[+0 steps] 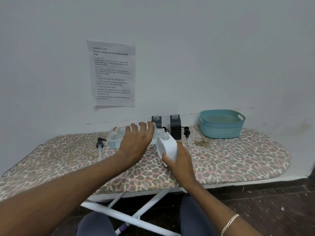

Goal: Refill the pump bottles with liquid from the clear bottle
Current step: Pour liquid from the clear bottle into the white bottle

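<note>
On the ironing board (pixel 238 159), the clear bottle (pixel 115 138) is tipped sideways at the middle with its neck to the right. The left hand (pixel 136 140) curls over it, apparently to pour. Just right, the white pump bottle (pixel 167 147) leans toward that neck, mouth open. The right hand (pixel 180 160) wraps round its near base, likely steadying it. Uncapped black bottles (pixel 175 128) stand behind, and pump heads (pixel 100 143) lie aside.

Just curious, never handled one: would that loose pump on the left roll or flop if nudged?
The pump looks like light plastic, so probably slides easily. Its thin tube likely bends a little. The sideways spout should stop it rolling far.
</note>
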